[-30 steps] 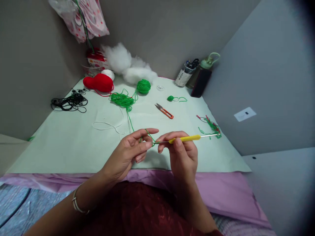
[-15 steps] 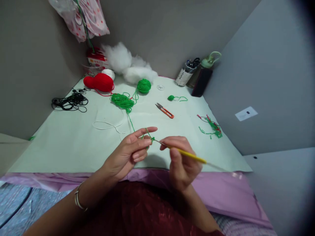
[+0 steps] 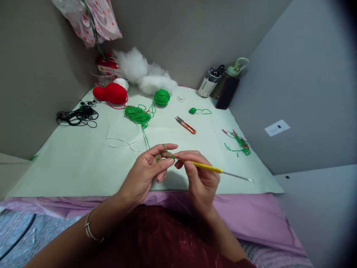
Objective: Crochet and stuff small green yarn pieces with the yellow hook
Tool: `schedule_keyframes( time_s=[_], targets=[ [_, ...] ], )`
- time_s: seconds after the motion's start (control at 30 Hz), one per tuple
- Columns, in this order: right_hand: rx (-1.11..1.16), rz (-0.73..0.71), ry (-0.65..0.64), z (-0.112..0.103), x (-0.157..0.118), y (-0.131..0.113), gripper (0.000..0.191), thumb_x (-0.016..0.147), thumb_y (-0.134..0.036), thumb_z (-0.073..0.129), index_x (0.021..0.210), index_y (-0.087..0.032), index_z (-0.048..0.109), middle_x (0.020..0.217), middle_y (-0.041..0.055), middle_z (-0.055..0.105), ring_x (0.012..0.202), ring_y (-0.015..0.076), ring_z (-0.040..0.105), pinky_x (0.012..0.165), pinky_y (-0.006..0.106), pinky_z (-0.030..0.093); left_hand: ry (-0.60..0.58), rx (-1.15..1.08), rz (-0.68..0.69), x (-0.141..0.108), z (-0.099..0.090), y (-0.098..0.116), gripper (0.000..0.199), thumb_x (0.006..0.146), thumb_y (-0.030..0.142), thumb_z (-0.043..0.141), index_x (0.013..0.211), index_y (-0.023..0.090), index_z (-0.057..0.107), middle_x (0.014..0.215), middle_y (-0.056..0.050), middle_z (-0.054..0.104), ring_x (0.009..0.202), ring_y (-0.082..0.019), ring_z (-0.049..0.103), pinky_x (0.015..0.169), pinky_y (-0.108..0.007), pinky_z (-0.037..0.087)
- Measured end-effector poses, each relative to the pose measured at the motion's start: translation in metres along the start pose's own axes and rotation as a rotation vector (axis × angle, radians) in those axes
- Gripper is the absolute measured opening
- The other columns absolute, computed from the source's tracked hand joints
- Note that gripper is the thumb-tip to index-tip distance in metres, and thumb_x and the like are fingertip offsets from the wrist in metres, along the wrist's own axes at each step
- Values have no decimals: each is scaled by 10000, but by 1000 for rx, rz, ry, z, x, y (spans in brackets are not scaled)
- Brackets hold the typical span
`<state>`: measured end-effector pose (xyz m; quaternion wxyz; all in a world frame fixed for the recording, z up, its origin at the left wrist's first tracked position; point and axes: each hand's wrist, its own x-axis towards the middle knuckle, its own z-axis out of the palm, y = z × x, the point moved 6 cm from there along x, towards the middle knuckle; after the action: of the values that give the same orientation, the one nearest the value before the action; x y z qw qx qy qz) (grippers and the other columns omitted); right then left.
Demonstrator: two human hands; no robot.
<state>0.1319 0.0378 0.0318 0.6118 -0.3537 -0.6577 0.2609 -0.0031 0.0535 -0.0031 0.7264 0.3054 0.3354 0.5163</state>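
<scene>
Pinched in my left hand (image 3: 146,169) is a small bit of green yarn (image 3: 166,149), with a strand looped over the raised index finger. My right hand (image 3: 202,178) grips a crochet hook (image 3: 208,167) by its yellow handle, pen-like. The hook's front tip meets the yarn at my left fingertips, where the stitches are partly hidden. Its other metal end points to the right. From my left hand the strand runs up to a loose green yarn tangle (image 3: 137,114), near a green yarn ball (image 3: 162,97).
Orange thread snips (image 3: 186,125) lie mid-table, below a small green crocheted piece (image 3: 192,110). Red yarn (image 3: 113,93), white stuffing (image 3: 157,83) and a black cord (image 3: 79,116) lie at the back left. Green and red scraps (image 3: 241,144), a pen cup (image 3: 208,86) and a bottle (image 3: 227,83) stand right.
My right hand has moved left, closer to my left fingertips, and the hook lies flatter. The strand on my left index finger has shifted slightly.
</scene>
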Motion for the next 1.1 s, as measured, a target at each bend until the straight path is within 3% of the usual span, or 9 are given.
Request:
schedule_keyframes(
  time_s=[0.13, 0.2, 0.3, 0.43, 0.57, 0.8, 0.97, 1.1],
  targets=[
    [-411, -305, -26, 6, -10, -14, 336, 949, -67, 660, 1201, -265, 760, 1112, 78, 757, 994, 209, 726, 807, 349, 620, -22, -117, -48, -1, 3, -5, 393, 812, 257, 878, 1191, 216, 784, 685, 70, 513, 452, 26, 359, 428, -100, 289],
    [-450, -331, -16, 5, -11, -14, 331, 947, -87, 673, 1212, -264, 759, 1137, 87, 746, 1005, 220, 725, 807, 362, 624, -73, -190, -119, -1, 5, -9, 389, 823, 248, 868, 1200, 197, 787, 638, 84, 462, 444, 26, 308, 422, -94, 280],
    [-187, -113, 56, -8, -4, -3, 262, 1002, -132, 596, 1153, -265, 763, 997, 56, 741, 866, 192, 710, 739, 358, 607, -90, -250, -164, 1, 1, -9, 312, 830, 162, 841, 1139, 154, 809, 657, 78, 469, 442, 38, 252, 413, -89, 267],
    [253, 152, 105, -12, 4, 13, 214, 1031, -201, 572, 1026, -263, 777, 903, 18, 715, 712, 138, 650, 651, 306, 560, -82, -217, -114, 2, -1, -3, 225, 851, 131, 805, 1072, 170, 824, 718, 53, 531, 447, 46, 290, 422, -88, 271],
    [278, 192, 10, -1, 4, 15, 181, 1007, -217, 623, 1039, -270, 794, 996, 31, 762, 792, 149, 664, 708, 316, 562, -95, -95, -47, 0, 2, -3, 308, 842, 184, 828, 1142, 252, 810, 783, 42, 566, 490, 24, 388, 457, -110, 316],
    [330, 245, 36, -3, 2, 19, 192, 1018, -219, 608, 1036, -272, 792, 997, 25, 775, 776, 142, 664, 723, 323, 548, -69, 70, 12, -1, -3, -1, 245, 891, 283, 789, 1132, 252, 821, 752, 23, 603, 538, -14, 442, 527, -153, 351],
    [294, 228, 33, -3, 1, 18, 173, 1008, -226, 632, 1032, -269, 798, 967, 26, 767, 772, 146, 666, 711, 319, 549, -40, 74, 13, 0, -6, -2, 237, 861, 256, 814, 1098, 263, 828, 768, 30, 621, 519, -10, 432, 517, -170, 333],
    [414, 297, 26, -3, 0, 24, 179, 1033, -250, 603, 1028, -258, 781, 978, 24, 777, 780, 134, 690, 724, 298, 570, -51, 73, 2, 0, -6, -3, 197, 871, 268, 803, 1066, 265, 835, 729, 32, 614, 512, -13, 415, 512, -172, 322]
  ],
)
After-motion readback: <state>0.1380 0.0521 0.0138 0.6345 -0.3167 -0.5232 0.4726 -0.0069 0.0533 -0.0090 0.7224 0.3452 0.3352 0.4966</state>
